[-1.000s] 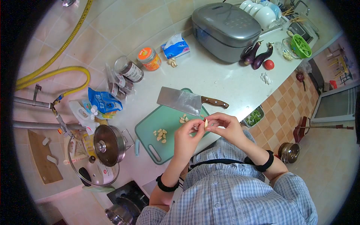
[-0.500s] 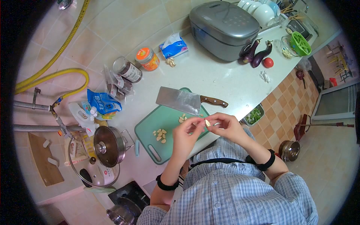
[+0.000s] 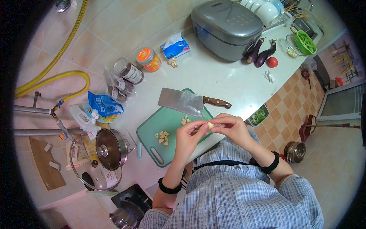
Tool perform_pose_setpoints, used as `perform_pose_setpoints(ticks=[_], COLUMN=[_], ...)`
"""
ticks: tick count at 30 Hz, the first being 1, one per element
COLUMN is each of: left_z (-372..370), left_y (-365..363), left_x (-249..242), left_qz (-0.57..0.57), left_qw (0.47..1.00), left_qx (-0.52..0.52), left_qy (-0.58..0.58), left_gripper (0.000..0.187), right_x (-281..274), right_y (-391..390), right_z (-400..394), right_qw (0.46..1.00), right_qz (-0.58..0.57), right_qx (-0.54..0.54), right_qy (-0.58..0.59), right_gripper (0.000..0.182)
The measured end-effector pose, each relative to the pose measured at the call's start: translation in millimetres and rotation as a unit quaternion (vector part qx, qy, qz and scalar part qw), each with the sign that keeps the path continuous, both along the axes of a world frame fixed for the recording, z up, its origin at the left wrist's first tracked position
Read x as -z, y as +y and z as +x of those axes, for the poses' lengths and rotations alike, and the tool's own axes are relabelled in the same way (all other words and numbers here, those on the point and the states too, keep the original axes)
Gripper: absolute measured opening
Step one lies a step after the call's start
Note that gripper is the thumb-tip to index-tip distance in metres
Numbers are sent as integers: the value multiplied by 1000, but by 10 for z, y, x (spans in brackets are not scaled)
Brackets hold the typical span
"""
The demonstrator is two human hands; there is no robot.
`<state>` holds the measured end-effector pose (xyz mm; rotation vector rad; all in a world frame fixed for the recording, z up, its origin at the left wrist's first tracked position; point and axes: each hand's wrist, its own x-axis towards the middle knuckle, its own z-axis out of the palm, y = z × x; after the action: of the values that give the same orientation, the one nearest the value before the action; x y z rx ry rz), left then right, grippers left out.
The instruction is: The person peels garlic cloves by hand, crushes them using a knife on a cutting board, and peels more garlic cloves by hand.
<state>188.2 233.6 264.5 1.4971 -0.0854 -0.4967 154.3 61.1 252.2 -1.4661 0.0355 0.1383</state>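
A pale garlic clove point(image 3: 210, 125) is pinched between the fingertips of both hands, above the near edge of the green cutting board point(image 3: 146, 131). My left hand point(image 3: 190, 135) comes from the left with its fingers closed on the clove. From the right, my right hand point(image 3: 229, 128) holds the same clove between thumb and fingers. On the board lie several garlic cloves point(image 3: 162, 137), with a few more point(image 3: 185, 120) close to my left hand. A cleaver point(image 3: 182, 100) rests across the board's far part, its wooden handle pointing right.
Behind the board stand a dark jar point(image 3: 131, 72), an orange-lidded jar point(image 3: 149, 60) and a tissue pack point(image 3: 175, 46). A grey cooker point(image 3: 228, 30), eggplants point(image 3: 263, 55) and a tomato point(image 3: 272, 62) sit at the back right. A lidded pot point(image 3: 111, 149) is on the left.
Both hands stay in nearly the same place with the clove between them. The fingers of my right hand have shifted slightly around it.
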Motion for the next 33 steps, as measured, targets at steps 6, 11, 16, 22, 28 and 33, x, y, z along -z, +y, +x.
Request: perform_pose_setpoints(ticks=[6, 11, 16, 22, 28, 33], left_z=[-19, -6, 4, 4, 3, 19], left_y=[-29, -24, -14, 7, 12, -2], left_x=[12, -3, -30, -13, -26, -118], left_qz=[-11, -39, -11, -18, -16, -17], left_qw=[1000, 998, 1000, 1000, 999, 999], left_qx=[0, -3, 4, 16, 26, 31], left_qy=[-13, 39, 17, -3, -15, -16], left_gripper=[16, 17, 16, 14, 14, 14], right_x=[-16, 11, 51, 40, -3, -21], right_y=[-2, -3, -19, -16, -25, -63], right_z=[12, 26, 28, 24, 23, 45], right_qw=[998, 983, 984, 984, 983, 981], right_qz=[66, 162, 159, 159, 161, 163], right_qx=[-16, 1, -19, -35, -50, -45], right_qy=[12, 89, 76, 73, 73, 92], right_gripper=[24, 21, 10, 8, 8, 8])
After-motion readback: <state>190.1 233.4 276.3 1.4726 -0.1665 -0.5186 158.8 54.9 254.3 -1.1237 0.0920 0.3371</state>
